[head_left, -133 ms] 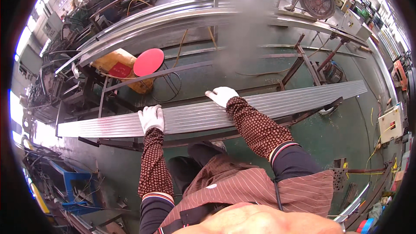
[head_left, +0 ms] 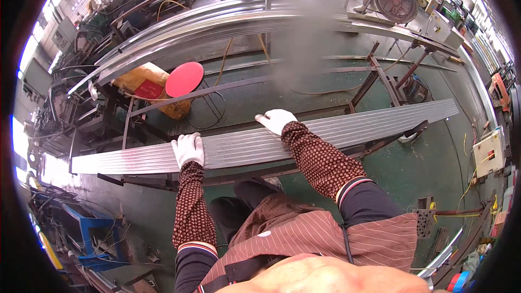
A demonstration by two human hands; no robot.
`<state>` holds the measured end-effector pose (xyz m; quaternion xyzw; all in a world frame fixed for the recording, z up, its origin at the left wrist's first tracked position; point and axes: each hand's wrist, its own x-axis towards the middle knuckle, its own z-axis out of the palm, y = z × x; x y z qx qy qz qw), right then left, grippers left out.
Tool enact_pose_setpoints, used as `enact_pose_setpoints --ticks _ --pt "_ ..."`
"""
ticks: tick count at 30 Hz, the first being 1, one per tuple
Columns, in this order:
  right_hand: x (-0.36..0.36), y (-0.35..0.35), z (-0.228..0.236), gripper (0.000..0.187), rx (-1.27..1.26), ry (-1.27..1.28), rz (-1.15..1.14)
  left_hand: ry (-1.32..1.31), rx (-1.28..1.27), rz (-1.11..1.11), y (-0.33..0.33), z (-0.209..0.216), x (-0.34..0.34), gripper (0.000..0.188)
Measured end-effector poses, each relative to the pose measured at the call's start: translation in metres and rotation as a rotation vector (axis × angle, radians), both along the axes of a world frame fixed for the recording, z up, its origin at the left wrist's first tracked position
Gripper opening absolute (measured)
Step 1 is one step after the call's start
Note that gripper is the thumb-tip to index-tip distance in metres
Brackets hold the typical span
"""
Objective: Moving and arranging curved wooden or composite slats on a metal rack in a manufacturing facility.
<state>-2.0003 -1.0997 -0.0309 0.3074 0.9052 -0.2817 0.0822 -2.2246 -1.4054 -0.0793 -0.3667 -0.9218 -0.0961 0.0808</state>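
Note:
A long row of silvery metal profiles [head_left: 244, 145] lies side by side in front of me, running from left to far right. My left hand [head_left: 188, 150], in a white glove, rests on the row left of its middle, its fingers bent over the far edge. Farther right, my right hand [head_left: 277, 121], gloved too, grips the far edge with its fingers pointing left. Both sets of fingertips are partly hidden past that edge. Patterned sleeve covers reach from the gloves up my forearms.
A dark steel frame [head_left: 374, 151] carries the profiles. Beyond it stand a red round stool [head_left: 184, 79], a yellow sack [head_left: 175, 109] and a rack of long metal bars [head_left: 217, 31]. A large fan [head_left: 396, 1] is at far right, a blue metal frame [head_left: 87, 233] at near left. A grey blur hides part of the background.
The view has shifted very slightly. Both hands stay at the same places on the metal profiles.

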Motion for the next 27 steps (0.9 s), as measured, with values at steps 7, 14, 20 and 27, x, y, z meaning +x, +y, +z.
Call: enact_pose_setpoints --ticks 7,14,20,27 --pt "0.002 0.004 -0.004 0.077 0.011 0.002 -0.002 -0.042 0.01 -0.007 0.003 -0.001 0.0 0.033" --pt "0.002 0.003 -0.001 0.076 -0.012 -0.012 0.002 -0.017 0.018 -0.009 0.0 -0.005 -0.002 0.032" --pt "0.001 0.001 0.0 0.076 -0.008 -0.009 0.011 -0.028 0.025 -0.01 -0.001 -0.003 -0.002 0.033" --pt "0.0 0.001 0.002 0.076 -0.026 -0.019 0.014 -0.035 0.029 -0.002 -0.002 -0.002 -0.003 0.033"
